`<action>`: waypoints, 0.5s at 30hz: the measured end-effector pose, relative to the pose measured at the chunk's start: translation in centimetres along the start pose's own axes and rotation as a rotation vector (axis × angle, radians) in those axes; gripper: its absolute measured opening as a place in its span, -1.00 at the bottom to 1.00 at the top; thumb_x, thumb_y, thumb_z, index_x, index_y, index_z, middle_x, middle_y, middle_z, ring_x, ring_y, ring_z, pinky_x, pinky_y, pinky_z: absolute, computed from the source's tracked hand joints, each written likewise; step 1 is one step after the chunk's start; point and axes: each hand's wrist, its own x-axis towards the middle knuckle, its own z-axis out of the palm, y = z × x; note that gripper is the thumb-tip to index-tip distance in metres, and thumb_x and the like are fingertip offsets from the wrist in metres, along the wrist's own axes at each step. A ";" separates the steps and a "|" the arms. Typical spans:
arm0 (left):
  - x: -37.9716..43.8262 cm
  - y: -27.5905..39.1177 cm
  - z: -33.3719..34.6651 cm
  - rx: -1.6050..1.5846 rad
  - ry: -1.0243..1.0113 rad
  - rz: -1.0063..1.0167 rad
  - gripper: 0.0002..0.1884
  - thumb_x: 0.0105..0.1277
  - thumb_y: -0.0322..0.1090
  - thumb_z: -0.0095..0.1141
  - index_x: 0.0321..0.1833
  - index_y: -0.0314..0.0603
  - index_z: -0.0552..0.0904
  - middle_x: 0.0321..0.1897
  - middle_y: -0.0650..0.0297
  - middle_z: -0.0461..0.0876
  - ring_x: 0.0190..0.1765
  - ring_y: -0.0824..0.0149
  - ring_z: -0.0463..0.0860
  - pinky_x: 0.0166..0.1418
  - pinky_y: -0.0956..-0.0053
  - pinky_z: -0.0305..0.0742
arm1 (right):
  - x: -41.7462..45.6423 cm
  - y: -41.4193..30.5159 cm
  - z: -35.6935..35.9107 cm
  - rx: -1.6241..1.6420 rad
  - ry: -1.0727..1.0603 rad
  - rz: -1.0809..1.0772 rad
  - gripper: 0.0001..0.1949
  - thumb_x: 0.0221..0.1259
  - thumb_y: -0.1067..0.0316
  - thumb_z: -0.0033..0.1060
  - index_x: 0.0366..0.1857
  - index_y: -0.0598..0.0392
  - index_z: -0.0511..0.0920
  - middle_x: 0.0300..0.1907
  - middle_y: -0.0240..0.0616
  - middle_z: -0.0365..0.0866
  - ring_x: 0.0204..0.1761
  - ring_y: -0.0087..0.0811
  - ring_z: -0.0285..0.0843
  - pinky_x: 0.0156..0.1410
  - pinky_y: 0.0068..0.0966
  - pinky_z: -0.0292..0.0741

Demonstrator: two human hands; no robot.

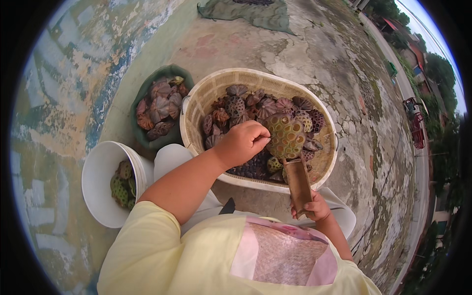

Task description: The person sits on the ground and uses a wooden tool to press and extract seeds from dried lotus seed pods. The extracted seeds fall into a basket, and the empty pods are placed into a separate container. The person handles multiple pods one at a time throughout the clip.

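Note:
A large greenish-yellow lotus seed pod (285, 136) is held over an oval plastic basket (250, 75), its holes facing up. My left hand (245, 142) pinches at the pod's left edge; its exact hold is partly hidden behind the fingers. In my right hand (316, 207) is a split length of bamboo (298, 184), hollow side up. Its narrow pronged end meets the pod's lower edge. Below, dry brown pods (267, 107) fill much of the basket. Dark loose lotus seeds (254, 167) lie at its near side, partly under my left hand.
A green container (137, 129) of brown pods (160, 107) stands left of the basket. Nearer me, a white bucket (97, 184) holds green pods (121, 188). A painted, peeling wall (70, 121) rises at left. Green netting (250, 14) lies on the cracked concrete (354, 121) ahead.

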 end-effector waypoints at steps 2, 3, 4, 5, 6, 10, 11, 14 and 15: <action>0.1 -0.2 0.1 0.053 0.011 0.014 -0.88 0.18 -0.51 0.29 -0.26 -0.28 0.63 -0.38 0.12 0.63 -0.34 0.17 0.64 -0.26 0.38 0.55 | 0.1 0.1 -0.3 -0.012 -0.021 0.003 -0.50 0.07 0.35 0.31 0.13 0.23 0.42 -0.11 0.02 0.62 -0.20 -0.10 0.72 -0.17 -0.22 0.69; 0.1 -0.3 0.2 0.063 0.015 0.014 -0.89 0.18 -0.50 0.29 -0.27 -0.28 0.63 -0.39 0.11 0.64 -0.34 0.13 0.65 -0.25 0.36 0.55 | 0.1 0.1 -0.2 -0.016 -0.021 0.005 -0.50 0.07 0.35 0.31 0.12 0.23 0.42 -0.11 0.01 0.63 -0.20 -0.11 0.72 -0.16 -0.23 0.69; 0.1 -0.3 0.2 0.074 0.019 0.015 -0.89 0.18 -0.49 0.29 -0.27 -0.28 0.64 -0.40 0.10 0.64 -0.33 0.10 0.65 -0.25 0.33 0.56 | 0.2 0.0 -0.1 -0.020 -0.021 0.007 -0.50 0.07 0.35 0.32 0.12 0.23 0.43 -0.11 0.00 0.63 -0.20 -0.13 0.72 -0.16 -0.24 0.69; 0.1 -0.4 0.2 0.087 0.019 0.014 -0.90 0.18 -0.48 0.30 -0.28 -0.27 0.64 -0.39 0.10 0.64 -0.32 0.09 0.66 -0.25 0.32 0.56 | 0.2 0.0 0.0 -0.029 -0.021 0.007 -0.50 0.07 0.34 0.32 0.12 0.23 0.43 -0.11 0.00 0.63 -0.20 -0.14 0.72 -0.16 -0.25 0.69; 0.0 -0.6 0.3 0.098 0.019 0.014 -0.90 0.17 -0.48 0.30 -0.29 -0.27 0.64 -0.39 0.10 0.65 -0.32 0.08 0.66 -0.25 0.31 0.56 | 0.3 -0.1 0.1 -0.039 -0.019 0.007 -0.50 0.06 0.33 0.32 0.12 0.23 0.43 -0.11 -0.01 0.63 -0.20 -0.15 0.72 -0.16 -0.25 0.68; 0.0 -0.6 0.3 0.149 -0.010 0.035 -0.90 0.16 -0.49 0.29 -0.29 -0.26 0.63 -0.40 0.10 0.64 -0.31 0.05 0.66 -0.25 0.28 0.56 | 0.2 -0.2 0.3 -0.078 -0.024 0.004 -0.49 0.06 0.31 0.34 0.11 0.24 0.43 -0.11 -0.03 0.63 -0.20 -0.18 0.72 -0.17 -0.27 0.68; 0.0 -0.4 0.3 0.161 -0.017 0.032 -0.89 0.16 -0.50 0.29 -0.29 -0.26 0.63 -0.40 0.09 0.64 -0.31 0.04 0.65 -0.25 0.27 0.56 | 0.2 -0.3 0.3 -0.086 -0.027 0.006 -0.49 0.06 0.31 0.35 0.11 0.24 0.43 -0.11 -0.03 0.63 -0.20 -0.19 0.72 -0.17 -0.27 0.68; 0.1 -0.2 0.4 0.168 -0.019 0.035 -0.89 0.15 -0.50 0.28 -0.28 -0.26 0.63 -0.40 0.09 0.63 -0.31 0.04 0.65 -0.25 0.27 0.55 | 0.1 -0.5 0.4 -0.098 -0.029 0.009 -0.49 0.06 0.30 0.35 0.11 0.24 0.43 -0.12 -0.03 0.63 -0.19 -0.19 0.72 -0.17 -0.27 0.68; 0.1 -0.3 0.5 0.155 -0.011 0.042 -0.89 0.16 -0.50 0.28 -0.28 -0.26 0.62 -0.41 0.10 0.63 -0.32 0.05 0.64 -0.25 0.28 0.55 | 0.0 -0.4 0.4 -0.088 -0.027 0.008 -0.49 0.05 0.31 0.35 0.11 0.24 0.43 -0.12 -0.02 0.63 -0.19 -0.18 0.72 -0.17 -0.26 0.68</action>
